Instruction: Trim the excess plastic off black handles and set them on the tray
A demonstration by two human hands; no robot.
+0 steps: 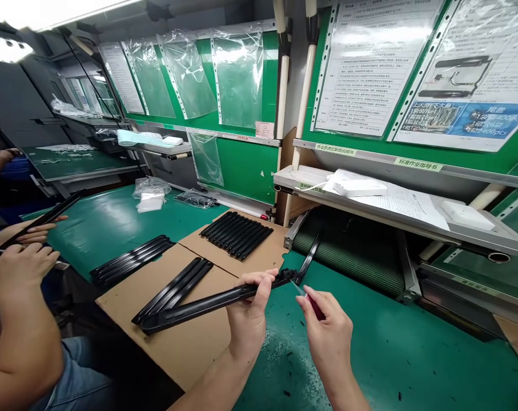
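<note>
while the left hand [248, 315] wraps its thumb and fingers around a long black bar [203, 306], the right hand [330, 326] pinches a small sharp tool [316, 306] with a red handle. the bar slants across the middle, its left end above the brown cardboard [190, 351] and its right end over the green table [391, 345]. the thin tip of the tool points at that right end, near the left fingers, but i cannot tell if it touches. past that end, a dark strip [309, 260] reaches up toward the ribbed belt [348, 251]; i cannot tell if it is joined to the bar. beside the bar, a few more bars [173, 290] lie together on the cardboard, and a bigger row of bars [236, 235] lies farther back. little black bits [286, 393] are scattered on the table. at the far left, a co-worker [21, 325] holds another dark bar [48, 218] in both hands.
</note>
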